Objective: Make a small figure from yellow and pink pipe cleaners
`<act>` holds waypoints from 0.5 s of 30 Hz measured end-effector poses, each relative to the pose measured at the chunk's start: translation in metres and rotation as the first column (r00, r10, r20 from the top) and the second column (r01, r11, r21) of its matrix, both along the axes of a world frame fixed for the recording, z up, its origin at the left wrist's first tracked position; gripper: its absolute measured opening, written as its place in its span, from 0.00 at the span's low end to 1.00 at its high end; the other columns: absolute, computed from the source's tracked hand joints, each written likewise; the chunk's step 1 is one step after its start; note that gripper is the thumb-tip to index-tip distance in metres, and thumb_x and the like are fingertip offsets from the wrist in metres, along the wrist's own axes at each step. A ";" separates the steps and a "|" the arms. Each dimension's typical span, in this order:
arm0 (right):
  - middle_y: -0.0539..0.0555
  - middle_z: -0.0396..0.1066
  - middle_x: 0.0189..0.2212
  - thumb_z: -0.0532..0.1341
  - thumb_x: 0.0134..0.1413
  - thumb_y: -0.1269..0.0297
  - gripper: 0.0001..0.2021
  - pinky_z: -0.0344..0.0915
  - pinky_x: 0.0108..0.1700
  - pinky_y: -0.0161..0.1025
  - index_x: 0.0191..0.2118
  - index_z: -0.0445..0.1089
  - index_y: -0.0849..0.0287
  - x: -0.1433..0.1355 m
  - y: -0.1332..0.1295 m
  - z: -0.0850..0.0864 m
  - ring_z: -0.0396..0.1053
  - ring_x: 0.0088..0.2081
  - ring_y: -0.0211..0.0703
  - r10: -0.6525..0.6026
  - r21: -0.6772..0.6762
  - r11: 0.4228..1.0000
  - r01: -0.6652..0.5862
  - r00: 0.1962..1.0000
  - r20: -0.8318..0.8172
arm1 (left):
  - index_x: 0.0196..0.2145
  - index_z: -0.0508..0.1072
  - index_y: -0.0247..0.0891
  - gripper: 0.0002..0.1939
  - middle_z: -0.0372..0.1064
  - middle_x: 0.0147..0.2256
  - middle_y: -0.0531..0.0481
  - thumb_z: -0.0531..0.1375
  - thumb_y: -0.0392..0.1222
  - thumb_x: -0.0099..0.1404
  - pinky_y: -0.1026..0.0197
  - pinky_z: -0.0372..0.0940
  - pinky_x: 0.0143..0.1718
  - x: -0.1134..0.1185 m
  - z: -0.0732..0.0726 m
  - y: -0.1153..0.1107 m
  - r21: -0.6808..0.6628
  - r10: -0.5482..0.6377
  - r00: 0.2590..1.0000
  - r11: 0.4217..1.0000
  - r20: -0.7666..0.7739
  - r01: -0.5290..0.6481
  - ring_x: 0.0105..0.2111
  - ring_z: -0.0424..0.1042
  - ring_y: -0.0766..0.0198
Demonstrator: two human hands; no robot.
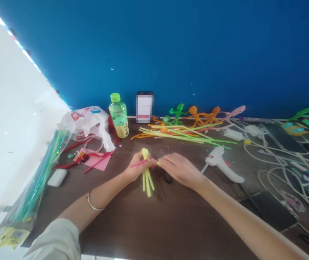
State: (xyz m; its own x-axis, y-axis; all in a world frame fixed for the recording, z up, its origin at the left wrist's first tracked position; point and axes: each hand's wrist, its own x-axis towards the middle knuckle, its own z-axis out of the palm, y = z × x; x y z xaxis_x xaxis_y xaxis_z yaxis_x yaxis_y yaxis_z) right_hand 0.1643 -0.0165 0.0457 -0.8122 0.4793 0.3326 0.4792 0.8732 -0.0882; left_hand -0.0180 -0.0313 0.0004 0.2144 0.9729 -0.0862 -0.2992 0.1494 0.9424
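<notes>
My left hand (138, 169) is closed around a bundle of yellow pipe cleaners (147, 184). A rounded yellow knob sticks up above the fingers, and several straight stems hang below. Across that hand lies a short pink pipe cleaner (139, 163). Just to the right, my right hand (180, 169) has its fingers pinched at a small yellow end, seemingly part of the same bundle. A black loop (167, 177), perhaps a scissor handle, shows under the right hand; the rest of it is hidden.
Loose yellow, green and orange pipe cleaners (176, 134) lie behind my hands, near small pipe-cleaner figures (194, 115). A green-capped bottle (119, 117) and plastic bag (86, 121) stand back left. On the right are a white glue gun (222, 164) and tangled cables (268, 159).
</notes>
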 end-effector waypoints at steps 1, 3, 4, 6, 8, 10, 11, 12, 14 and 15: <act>0.56 0.68 0.28 0.49 0.57 0.73 0.10 0.58 0.33 0.38 0.37 0.67 0.63 0.002 0.000 0.000 0.63 0.29 0.40 0.038 0.106 0.994 -0.042 0.998 0.041 | 0.23 0.61 0.35 0.15 0.65 0.22 0.53 0.65 0.42 0.46 0.64 0.61 0.29 0.000 0.001 0.000 -0.015 -0.011 1.000 1.000 0.018 0.012 0.23 0.65 0.69; 0.55 0.68 0.26 0.48 0.57 0.75 0.11 0.57 0.32 0.38 0.37 0.67 0.63 0.003 0.001 0.000 0.63 0.28 0.39 0.080 0.265 0.959 -0.097 0.994 0.078 | 0.23 0.62 0.34 0.13 0.65 0.22 0.52 0.64 0.41 0.47 0.63 0.61 0.29 -0.001 0.003 -0.001 -0.034 -0.039 0.998 0.999 0.039 0.041 0.23 0.66 0.68; 0.54 0.68 0.25 0.48 0.57 0.76 0.11 0.56 0.32 0.38 0.37 0.67 0.63 0.003 0.001 -0.001 0.62 0.28 0.39 0.092 0.314 0.943 -0.114 0.992 0.082 | 0.23 0.63 0.34 0.13 0.65 0.22 0.52 0.64 0.41 0.47 0.63 0.61 0.29 -0.001 0.003 -0.001 -0.036 -0.048 0.998 0.998 0.042 0.050 0.23 0.66 0.68; 0.53 0.67 0.24 0.49 0.57 0.76 0.11 0.55 0.32 0.38 0.36 0.68 0.62 0.002 0.001 -0.003 0.62 0.27 0.39 0.092 0.348 0.931 -0.111 0.993 0.069 | 0.23 0.63 0.33 0.12 0.65 0.21 0.52 0.64 0.40 0.48 0.63 0.61 0.29 -0.001 0.004 -0.001 -0.029 -0.048 0.998 0.998 0.040 0.049 0.23 0.66 0.68; 0.52 0.65 0.22 0.49 0.57 0.74 0.10 0.53 0.30 0.38 0.32 0.68 0.61 0.000 0.000 -0.007 0.60 0.25 0.38 0.053 0.309 0.949 -0.062 0.998 0.038 | 0.22 0.62 0.34 0.13 0.65 0.21 0.52 0.64 0.41 0.47 0.63 0.61 0.29 0.000 0.003 -0.001 -0.014 -0.033 0.999 0.999 0.028 0.034 0.23 0.66 0.69; 0.52 0.63 0.20 0.50 0.58 0.71 0.11 0.53 0.29 0.37 0.28 0.66 0.60 -0.003 -0.001 -0.012 0.59 0.24 0.38 -0.010 0.221 0.975 0.014 1.000 -0.021 | 0.22 0.61 0.34 0.15 0.66 0.22 0.53 0.65 0.42 0.47 0.64 0.61 0.28 0.000 0.003 -0.001 0.005 -0.012 1.000 1.000 0.015 0.012 0.23 0.65 0.69; 0.51 0.63 0.20 0.49 0.58 0.69 0.12 0.53 0.30 0.37 0.27 0.65 0.60 -0.005 -0.002 -0.014 0.58 0.24 0.37 -0.047 0.165 0.985 0.056 0.997 -0.059 | 0.22 0.60 0.35 0.15 0.66 0.22 0.53 0.65 0.43 0.47 0.64 0.61 0.28 0.000 0.003 -0.002 0.016 0.000 1.000 1.000 0.006 0.000 0.23 0.65 0.70; 0.51 0.63 0.20 0.49 0.58 0.69 0.12 0.53 0.30 0.36 0.26 0.65 0.60 -0.007 -0.003 -0.017 0.58 0.24 0.37 -0.082 0.106 0.990 0.092 0.992 -0.095 | 0.23 0.60 0.35 0.16 0.66 0.22 0.53 0.65 0.43 0.47 0.64 0.61 0.28 0.000 0.003 -0.002 0.028 0.010 1.000 1.000 -0.002 -0.010 0.23 0.64 0.70; 0.51 0.63 0.20 0.48 0.59 0.68 0.12 0.54 0.30 0.36 0.26 0.64 0.59 -0.011 -0.005 -0.020 0.59 0.24 0.37 -0.140 -0.001 0.990 0.141 0.978 -0.154 | 0.25 0.60 0.35 0.16 0.65 0.22 0.53 0.65 0.45 0.47 0.64 0.61 0.29 0.000 0.005 -0.002 0.050 0.018 1.000 0.999 -0.003 -0.018 0.23 0.64 0.70; 0.51 0.63 0.20 0.48 0.59 0.68 0.12 0.54 0.31 0.36 0.27 0.63 0.59 -0.013 -0.006 -0.021 0.59 0.24 0.38 -0.160 -0.051 0.987 0.153 0.971 -0.175 | 0.25 0.60 0.35 0.16 0.65 0.22 0.54 0.64 0.45 0.48 0.64 0.61 0.29 0.000 0.005 -0.003 0.057 0.017 1.000 0.998 0.002 -0.017 0.23 0.64 0.70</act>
State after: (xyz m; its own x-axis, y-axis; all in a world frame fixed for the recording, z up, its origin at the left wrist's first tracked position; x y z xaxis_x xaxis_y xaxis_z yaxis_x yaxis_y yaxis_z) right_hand 0.1513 -0.0227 0.0245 -0.6554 0.6101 0.4453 0.5832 0.7834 -0.2149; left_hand -0.0185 -0.0338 0.0054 0.1983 0.9797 -0.0300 -0.3028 0.0904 0.9488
